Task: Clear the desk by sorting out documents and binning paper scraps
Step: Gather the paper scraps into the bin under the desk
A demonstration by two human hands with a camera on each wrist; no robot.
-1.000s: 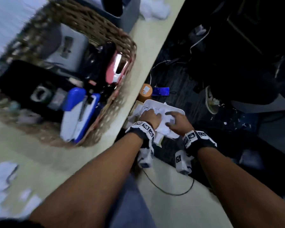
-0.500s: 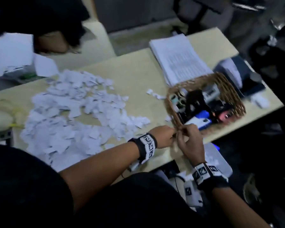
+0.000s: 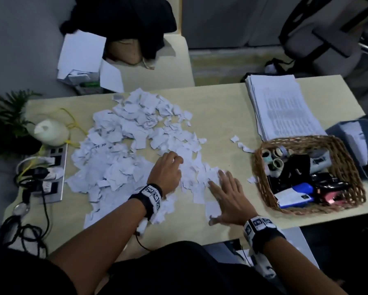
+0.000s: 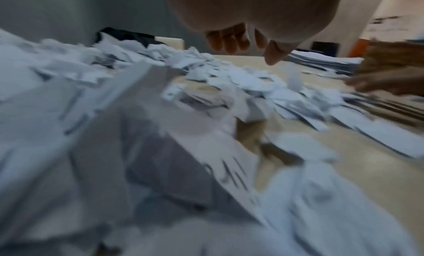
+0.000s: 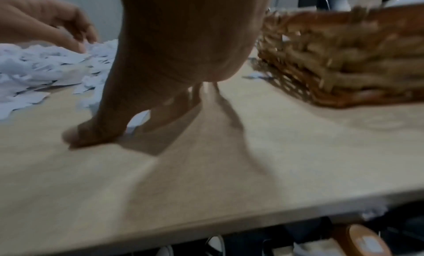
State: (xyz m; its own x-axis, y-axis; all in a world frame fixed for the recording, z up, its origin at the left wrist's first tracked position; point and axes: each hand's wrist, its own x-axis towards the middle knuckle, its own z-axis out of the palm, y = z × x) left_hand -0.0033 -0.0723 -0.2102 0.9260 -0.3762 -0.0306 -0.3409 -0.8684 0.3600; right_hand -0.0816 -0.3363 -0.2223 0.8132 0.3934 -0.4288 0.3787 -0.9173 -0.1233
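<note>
Lots of torn paper scraps [image 3: 123,150] lie in a big white heap on the middle of the desk [image 3: 221,107]. The left hand [image 3: 167,170] sits on the near edge of the heap with its fingers bent down into the bits, though I cannot tell if it has caught any. The right hand [image 3: 225,194] lies flat with its fingers spread wide, pressing on scraps just beside the heap.

I think these bits are very light and floppy. They would slide and flutter away, so it looks best to push them together from both sides and scoop up a bunch, not pick them one by one.

A neat stack of documents [image 3: 283,107] rests at the far right of the desk, behind a woven basket [image 3: 346,167] full of small office things.

The head view shows the whole heap and the stack. The left wrist view is blurry but shows bent fingertips [image 4: 229,40] hanging over the scraps. Only the right wrist view shows the thumb [image 5: 91,132] pressed on bare desk, and things down under the desk edge.
</note>
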